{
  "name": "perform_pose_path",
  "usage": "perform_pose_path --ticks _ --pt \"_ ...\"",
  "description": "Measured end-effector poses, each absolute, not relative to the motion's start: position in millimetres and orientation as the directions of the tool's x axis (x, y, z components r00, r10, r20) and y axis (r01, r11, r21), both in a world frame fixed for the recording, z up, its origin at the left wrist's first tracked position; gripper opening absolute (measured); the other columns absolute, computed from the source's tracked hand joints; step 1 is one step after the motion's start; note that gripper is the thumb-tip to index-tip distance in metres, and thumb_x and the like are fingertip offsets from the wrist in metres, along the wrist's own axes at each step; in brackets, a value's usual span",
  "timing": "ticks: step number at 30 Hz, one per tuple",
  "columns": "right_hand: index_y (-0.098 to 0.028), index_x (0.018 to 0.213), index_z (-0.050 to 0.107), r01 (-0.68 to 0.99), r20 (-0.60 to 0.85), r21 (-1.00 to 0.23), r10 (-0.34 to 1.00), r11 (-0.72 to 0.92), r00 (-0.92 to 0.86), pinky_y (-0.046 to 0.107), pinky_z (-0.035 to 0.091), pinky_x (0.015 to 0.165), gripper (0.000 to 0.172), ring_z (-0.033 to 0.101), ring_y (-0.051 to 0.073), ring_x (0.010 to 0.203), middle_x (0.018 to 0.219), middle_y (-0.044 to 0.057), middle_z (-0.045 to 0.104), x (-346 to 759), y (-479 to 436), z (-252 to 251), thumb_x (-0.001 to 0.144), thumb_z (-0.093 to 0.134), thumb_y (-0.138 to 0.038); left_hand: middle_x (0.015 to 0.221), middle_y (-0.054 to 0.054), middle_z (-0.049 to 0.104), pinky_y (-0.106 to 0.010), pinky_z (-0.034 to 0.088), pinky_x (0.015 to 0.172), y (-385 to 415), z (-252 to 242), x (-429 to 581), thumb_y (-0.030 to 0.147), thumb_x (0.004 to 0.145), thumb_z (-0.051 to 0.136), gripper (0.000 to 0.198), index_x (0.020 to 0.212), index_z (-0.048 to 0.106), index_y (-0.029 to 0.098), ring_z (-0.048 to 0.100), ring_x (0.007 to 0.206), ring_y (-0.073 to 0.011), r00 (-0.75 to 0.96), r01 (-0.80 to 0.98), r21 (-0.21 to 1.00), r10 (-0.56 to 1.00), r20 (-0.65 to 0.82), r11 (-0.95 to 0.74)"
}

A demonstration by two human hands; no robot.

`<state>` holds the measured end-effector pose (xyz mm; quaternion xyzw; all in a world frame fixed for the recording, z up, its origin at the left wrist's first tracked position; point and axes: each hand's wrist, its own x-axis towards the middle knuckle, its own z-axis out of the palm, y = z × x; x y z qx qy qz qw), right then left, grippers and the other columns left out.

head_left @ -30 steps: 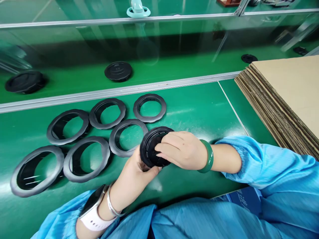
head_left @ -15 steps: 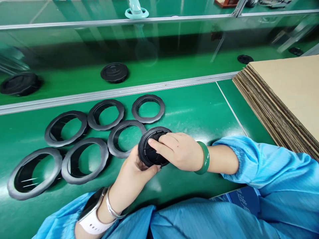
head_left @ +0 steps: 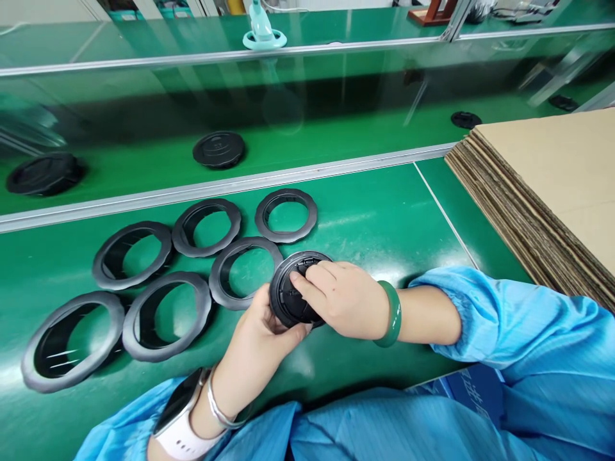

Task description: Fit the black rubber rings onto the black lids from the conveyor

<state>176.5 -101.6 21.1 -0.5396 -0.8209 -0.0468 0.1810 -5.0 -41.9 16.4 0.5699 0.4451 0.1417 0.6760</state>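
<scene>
A round black plastic cap (head_left: 289, 298) is held tilted just above the green table. My left hand (head_left: 262, 339) grips its lower edge from below, thumb on the rim. My right hand (head_left: 336, 298), with a green bangle on the wrist, lies over the cap's right side, fingers curled and pressing on its ribbed face. Several grey-black rings lie flat to the left, the nearest one (head_left: 245, 272) touching the cap's left edge. The left wrist carries a watch with a white strap and a silver bracelet.
A stack of flat cardboard sheets (head_left: 548, 186) fills the right side. Beyond a metal rail (head_left: 230, 186) runs a green belt with black caps (head_left: 218, 149), (head_left: 43, 173), (head_left: 465, 119). A pale blue stand (head_left: 263, 33) sits on the far rail.
My right hand's fingers have shifted over the cap's face, from flat across it to curled near its top. The cap stays held in the same place; the view has tilted slightly.
</scene>
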Motion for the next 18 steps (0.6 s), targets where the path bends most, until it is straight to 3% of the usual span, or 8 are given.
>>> perform_pose_path --ticks 5,8,12,14,18 --pt "0.003 0.124 0.057 0.892 0.372 -0.109 0.85 0.439 -0.373 0.04 0.048 0.065 0.037 0.05 0.028 0.086 0.097 0.016 0.057 177.5 -100.2 20.7 0.099 0.033 -0.011 0.107 -0.003 0.067 -0.03 0.059 0.078 -41.3 13.1 -6.0 0.024 0.067 0.083 0.068 0.124 0.045 0.021 0.068 0.092 -0.0187 0.571 0.323 0.894 0.689 -0.445 0.31" --pt "-0.004 0.118 0.061 0.862 0.439 -0.179 0.823 0.474 -0.361 0.039 0.046 0.07 0.032 0.05 0.026 0.088 0.103 0.014 0.058 183.2 -97.0 24.8 0.102 0.035 -0.014 0.109 -0.002 0.067 -0.03 0.058 0.083 -41.3 12.1 -6.3 0.023 0.067 0.084 0.066 0.122 0.046 0.022 0.068 0.097 -0.0183 0.584 0.272 0.906 0.692 -0.424 0.326" --pt "-0.015 0.127 0.057 0.766 0.544 -0.522 0.838 0.375 -0.04 0.043 0.044 0.093 0.03 0.05 0.027 0.109 0.122 0.012 0.054 193.3 -90.9 28.0 0.103 0.05 -0.031 0.11 -0.001 0.066 -0.027 0.058 0.08 -41.6 15.3 -5.8 0.023 0.068 0.083 0.066 0.122 0.045 0.023 0.068 0.095 -0.017 0.578 0.229 0.916 0.711 -0.401 0.33" --pt "-0.015 0.13 0.054 0.667 0.439 -0.696 0.892 0.266 0.103 0.045 0.041 0.1 0.035 0.049 0.027 0.114 0.121 0.013 0.054 196.8 -87.0 24.9 0.1 0.055 -0.033 0.112 -0.002 0.066 -0.027 0.058 0.079 -41.7 16.8 -5.6 0.024 0.068 0.083 0.065 0.121 0.045 0.023 0.068 0.094 -0.017 0.57 0.218 0.919 0.722 -0.393 0.329" --pt "-0.018 0.112 0.06 0.479 0.182 -0.87 0.979 0.116 0.094 0.04 0.045 0.094 0.015 0.054 0.023 0.104 0.107 0.007 0.059 197.8 -81.0 14.6 0.099 0.057 -0.024 0.115 -0.004 0.063 -0.033 0.058 0.084 -42.6 15.9 -7.0 0.027 0.066 0.084 0.068 0.119 0.042 0.024 0.066 0.101 -0.0206 0.554 0.296 0.909 0.723 -0.413 0.292"
